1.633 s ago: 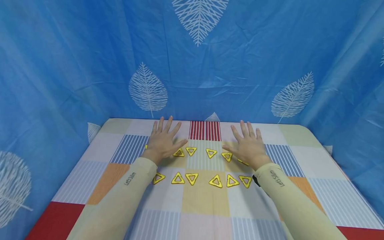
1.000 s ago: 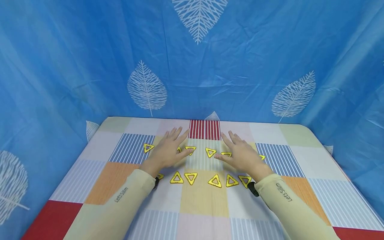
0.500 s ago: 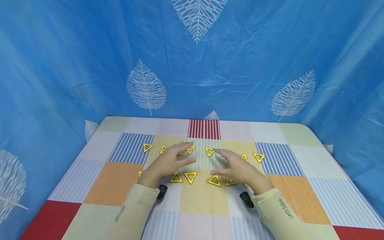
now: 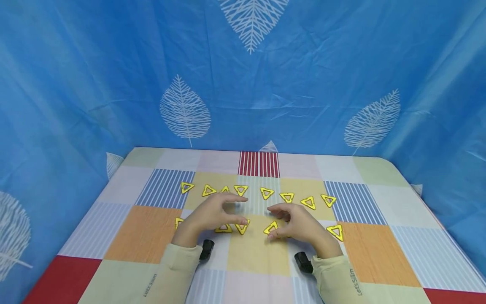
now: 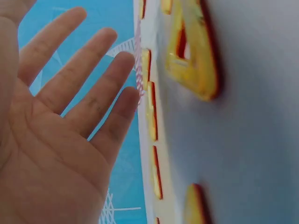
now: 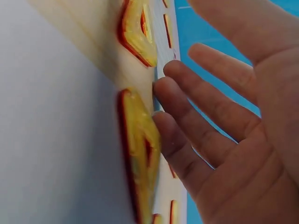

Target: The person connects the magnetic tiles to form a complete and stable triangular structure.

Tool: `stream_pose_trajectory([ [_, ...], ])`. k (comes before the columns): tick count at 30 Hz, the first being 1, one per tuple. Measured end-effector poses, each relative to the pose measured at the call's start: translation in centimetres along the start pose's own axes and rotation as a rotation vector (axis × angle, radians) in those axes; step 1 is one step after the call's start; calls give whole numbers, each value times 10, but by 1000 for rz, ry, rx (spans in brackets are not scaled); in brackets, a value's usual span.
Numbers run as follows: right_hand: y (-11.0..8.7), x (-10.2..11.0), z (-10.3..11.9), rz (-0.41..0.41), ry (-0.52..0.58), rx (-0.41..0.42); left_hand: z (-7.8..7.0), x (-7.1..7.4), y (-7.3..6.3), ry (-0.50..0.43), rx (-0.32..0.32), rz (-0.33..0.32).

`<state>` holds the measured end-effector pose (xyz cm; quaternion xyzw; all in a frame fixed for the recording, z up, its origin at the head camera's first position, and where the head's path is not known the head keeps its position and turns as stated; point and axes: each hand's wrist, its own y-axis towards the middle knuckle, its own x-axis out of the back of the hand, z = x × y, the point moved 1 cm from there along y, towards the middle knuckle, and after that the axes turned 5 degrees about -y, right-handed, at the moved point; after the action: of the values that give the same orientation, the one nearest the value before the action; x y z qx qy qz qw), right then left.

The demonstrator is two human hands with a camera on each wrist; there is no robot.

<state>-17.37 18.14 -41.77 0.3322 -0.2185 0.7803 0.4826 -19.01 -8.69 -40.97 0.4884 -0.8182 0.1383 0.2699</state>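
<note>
Several yellow triangles (image 6: 136,149) look hollow and red-edged.

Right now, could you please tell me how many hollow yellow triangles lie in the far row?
8. Left of centre: first triangle, second triangle, third triangle (partly behind the left hand), fourth triangle. Right of centre: fifth triangle, sixth triangle, seventh triangle, eighth triangle.

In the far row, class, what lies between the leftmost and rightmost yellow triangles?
The head view shows six more yellow triangles, one partly hidden by the left hand.
</note>
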Motion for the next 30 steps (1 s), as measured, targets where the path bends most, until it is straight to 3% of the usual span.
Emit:
stream_pose_trajectory([
  [6, -4, -2, -7, -5, 22, 24, 7, -5, 2, -6, 28, 46],
  [17, -10, -5, -17, 1, 68, 47, 13, -10, 2, -12, 0, 121],
  [22, -9, -6, -21, 2, 80, 52, 16, -10, 1, 21, -28, 121],
  [30, -8, -5, -22, 10, 105, 41, 11, -10, 0, 115, 9, 105],
])
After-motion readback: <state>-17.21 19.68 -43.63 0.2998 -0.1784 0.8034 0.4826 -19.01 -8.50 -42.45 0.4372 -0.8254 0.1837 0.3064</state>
